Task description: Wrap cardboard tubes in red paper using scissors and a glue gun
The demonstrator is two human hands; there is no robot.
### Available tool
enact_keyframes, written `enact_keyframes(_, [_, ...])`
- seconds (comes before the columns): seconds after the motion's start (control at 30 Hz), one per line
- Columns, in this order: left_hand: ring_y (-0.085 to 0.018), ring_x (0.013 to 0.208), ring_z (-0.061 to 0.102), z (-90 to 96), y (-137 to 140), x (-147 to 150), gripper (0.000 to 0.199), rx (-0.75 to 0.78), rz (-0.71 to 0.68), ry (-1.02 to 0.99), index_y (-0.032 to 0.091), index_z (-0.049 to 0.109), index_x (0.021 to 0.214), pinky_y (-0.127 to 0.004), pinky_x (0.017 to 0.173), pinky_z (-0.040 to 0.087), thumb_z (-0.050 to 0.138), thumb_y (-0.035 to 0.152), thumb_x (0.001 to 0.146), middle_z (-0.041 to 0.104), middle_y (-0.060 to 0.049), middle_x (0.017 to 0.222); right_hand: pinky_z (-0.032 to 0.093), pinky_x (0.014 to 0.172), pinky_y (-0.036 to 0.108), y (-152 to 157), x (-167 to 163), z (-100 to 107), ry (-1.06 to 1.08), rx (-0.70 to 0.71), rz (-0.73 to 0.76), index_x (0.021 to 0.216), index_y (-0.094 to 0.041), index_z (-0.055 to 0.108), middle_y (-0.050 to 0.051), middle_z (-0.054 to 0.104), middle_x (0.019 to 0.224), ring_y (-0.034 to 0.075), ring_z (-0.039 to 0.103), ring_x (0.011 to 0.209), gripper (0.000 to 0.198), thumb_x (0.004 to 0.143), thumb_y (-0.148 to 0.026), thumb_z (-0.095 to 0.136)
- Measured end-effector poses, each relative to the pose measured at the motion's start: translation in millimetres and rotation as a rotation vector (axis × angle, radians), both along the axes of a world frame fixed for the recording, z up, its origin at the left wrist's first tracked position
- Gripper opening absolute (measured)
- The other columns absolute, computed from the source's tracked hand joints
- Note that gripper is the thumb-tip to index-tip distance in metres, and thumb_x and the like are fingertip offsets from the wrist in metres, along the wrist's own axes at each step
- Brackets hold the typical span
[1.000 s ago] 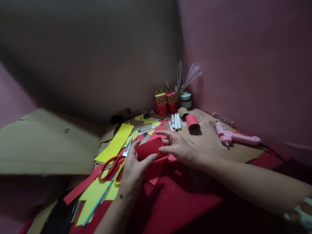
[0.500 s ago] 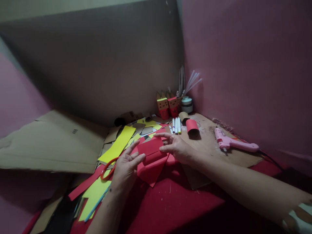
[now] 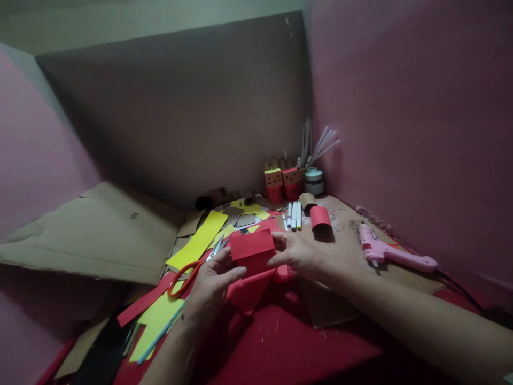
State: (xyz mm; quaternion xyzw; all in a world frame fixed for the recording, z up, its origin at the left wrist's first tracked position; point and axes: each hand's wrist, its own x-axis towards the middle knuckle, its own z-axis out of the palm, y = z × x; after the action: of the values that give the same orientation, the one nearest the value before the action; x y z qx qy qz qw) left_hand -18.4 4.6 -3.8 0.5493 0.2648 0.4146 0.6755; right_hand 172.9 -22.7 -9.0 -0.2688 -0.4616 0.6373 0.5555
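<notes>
Between my hands is a folded piece of red paper (image 3: 252,246), its crease running across the middle. My left hand (image 3: 212,280) grips its left edge, thumb in front and fingers behind. At the right edge, my right hand (image 3: 294,254) pinches it between thumb and fingers. Just below the folded piece lies another red paper (image 3: 248,297) with a pointed lower corner. Orange-handled scissors (image 3: 186,278) lie beside my left hand, blades partly showing. A red-covered tube (image 3: 321,222) and several markers (image 3: 294,215) are beyond my right hand.
A pink glue gun (image 3: 395,250) rests on cardboard at the right, its cord trailing off. Yellow paper strips (image 3: 198,240) and scraps cover the left side. Decorated box figures (image 3: 274,184) and a lidded jar (image 3: 313,181) stand at the back. A large cardboard sheet (image 3: 96,230) leans left.
The red paper has tilted so that its upper flap faces me more. My right fingers have drawn in from the top to its right edge. The whole view has shifted slightly.
</notes>
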Motion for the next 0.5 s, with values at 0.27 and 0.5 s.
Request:
enact_keyframes(0.27, [-0.023,0.086,0.066,6.2,-0.1,-13.6,0.031,0.175,0.087,0.327,0.017,0.072,0.098,-0.035,0.083,0.050,0.073,0.025,0.068,0.074,-0.007,0.090,0.049,0.083,0.033,-10.0,3.6,2.2,-0.062,-0.108,-0.009,0.100,-0.016,0.066,0.004,0.071,0.088,0.019,0.066,0.084,0.048,0.054,-0.004,0.074])
enact_keyframes(0.5, [-0.025,0.092,0.065,22.6,26.6,-85.2,0.049,0.534,0.334,1.240,0.013,0.056,0.114,-0.037,0.079,0.049,0.045,0.046,0.080,0.069,-0.013,0.101,0.049,0.086,0.037,-6.5,11.3,-8.5,-0.007,-0.031,0.058,0.106,-0.020,0.066,0.004,0.071,0.094,0.023,0.065,0.089,0.055,0.055,0.001,0.067])
